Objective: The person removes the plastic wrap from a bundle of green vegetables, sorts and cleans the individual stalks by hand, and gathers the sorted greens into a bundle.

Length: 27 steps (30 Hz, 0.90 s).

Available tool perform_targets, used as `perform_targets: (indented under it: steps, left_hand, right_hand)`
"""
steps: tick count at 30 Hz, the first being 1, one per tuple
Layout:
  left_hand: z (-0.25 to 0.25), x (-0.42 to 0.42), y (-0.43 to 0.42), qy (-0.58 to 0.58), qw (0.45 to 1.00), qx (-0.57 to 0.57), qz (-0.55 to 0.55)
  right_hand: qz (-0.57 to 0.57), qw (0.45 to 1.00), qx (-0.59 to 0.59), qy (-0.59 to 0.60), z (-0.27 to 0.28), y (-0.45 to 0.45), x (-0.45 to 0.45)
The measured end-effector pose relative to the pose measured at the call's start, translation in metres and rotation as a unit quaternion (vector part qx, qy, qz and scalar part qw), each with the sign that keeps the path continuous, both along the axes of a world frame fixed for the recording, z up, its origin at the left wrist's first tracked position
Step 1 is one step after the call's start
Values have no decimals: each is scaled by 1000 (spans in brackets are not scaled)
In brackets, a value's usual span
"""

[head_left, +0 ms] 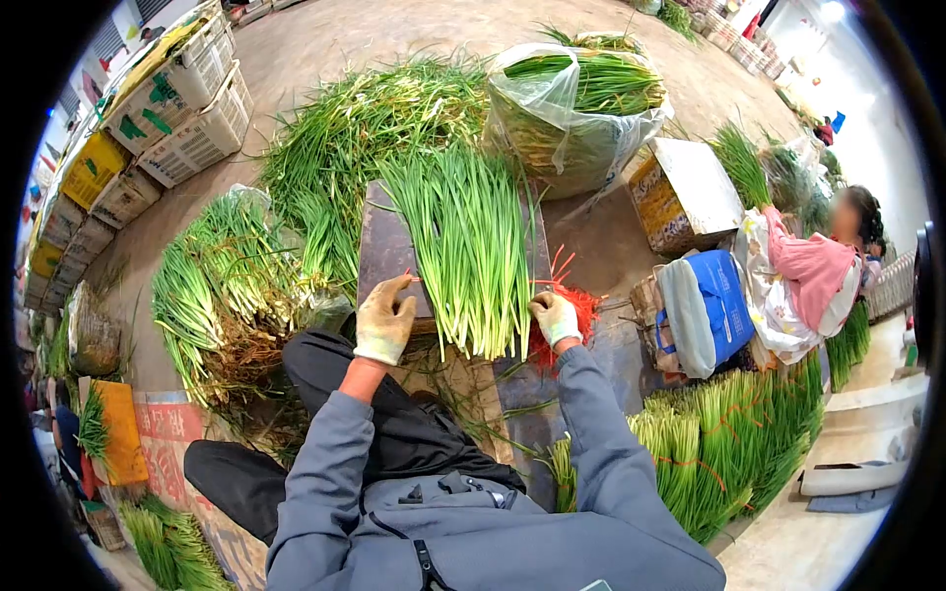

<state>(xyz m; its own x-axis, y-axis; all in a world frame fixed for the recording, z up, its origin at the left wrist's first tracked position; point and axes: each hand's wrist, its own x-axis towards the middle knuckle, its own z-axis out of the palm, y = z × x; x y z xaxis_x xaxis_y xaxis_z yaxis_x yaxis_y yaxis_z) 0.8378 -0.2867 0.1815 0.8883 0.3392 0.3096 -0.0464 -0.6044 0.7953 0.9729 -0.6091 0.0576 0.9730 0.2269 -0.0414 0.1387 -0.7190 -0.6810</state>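
A flat bundle of long green garlic chives or similar leafy stalks (468, 246) lies on a dark board (379, 241), pale ends toward me. My left hand (386, 317), in a pale work glove, is at the bundle's left edge, its fingers pinched on a thin red tie (408, 277). At the right edge, my gloved right hand (555, 316) is closed, fingertips by a red strand; the grip is partly hidden. Whatever part of the tie passes beneath the stalks is hidden. A pile of red ties (583, 313) lies just beyond my right hand.
Loose greens (365, 128) are heaped behind the board, with rooted stalks (232, 295) at left. A plastic bag of greens (581, 108) stands behind. Tied bundles (709, 443), a blue bag (719, 300) and a seated person (813, 266) are at right; stacked crates (197, 123) stand far left.
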Motion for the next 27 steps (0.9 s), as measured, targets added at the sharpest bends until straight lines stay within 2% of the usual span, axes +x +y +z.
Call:
perform_targets:
  steps: [2,3,4,5,6,8,10,11,12,14,15,16,18,19,20,21,22,23,24,26,27]
  left_hand:
    - [6,-11,16,-19,1000,15,9]
    - [4,-18,27,-31,999,9,21]
    - [2,-25,38,-43,999,2,32]
    - [7,-33,48,-16,998,-23,55]
    - [11,-42,58,12,996,-48,77]
    - [2,-57,81,-14,994,-42,98]
    - [-8,-70,91,-11,986,-101,129]
    - [-9,-73,91,-21,988,-72,137]
    - [-12,-72,89,-21,988,-73,136]
    - [-9,-67,71,23,994,-33,97]
    - [-2,-61,53,41,995,-31,83]
    - [8,-55,33,13,999,28,37]
    - [8,-39,-5,34,999,12,-34]
    - [-15,-26,-18,3,995,20,-99]
    - [3,-18,-37,13,979,144,-140]
    - [12,-5,-56,51,960,179,-209]
    - [4,9,-77,83,926,278,-239]
    - [0,18,-94,126,909,287,-276]
    - [-7,27,-109,127,894,320,-286]
    - [-27,43,-127,176,871,358,-288]
    - [-27,48,-130,216,867,351,-279]
  right_hand:
    - [-25,988,149,23,-7,-2,7]
    - [-75,971,212,82,-1,-7,7]
    - [-125,944,273,139,26,-6,1]
    - [-142,914,350,148,37,-12,-1]
    - [-141,881,421,166,48,-21,-6]
    - [-139,811,540,179,60,-38,-20]
    - [-118,824,522,183,66,-47,-42]
    - [-92,906,355,210,66,-45,-53]
    - [-62,955,174,231,64,-41,-62]
    - [-39,966,169,190,24,-34,-73]
    - [-75,960,180,202,15,-25,-73]
    - [-86,964,195,155,4,-16,-70]
    - [-109,968,184,133,-35,-8,-56]
    - [-120,967,178,137,-11,5,-60]
    - [-102,982,128,89,-9,10,-58]
    - [-119,977,129,121,4,18,-60]
    - [-133,971,130,152,18,25,-60]
    - [-127,973,138,136,10,27,-58]
    - [-135,967,124,179,21,33,-59]
    - [-82,990,49,107,-36,27,-42]
    - [-69,993,21,91,-27,29,-44]
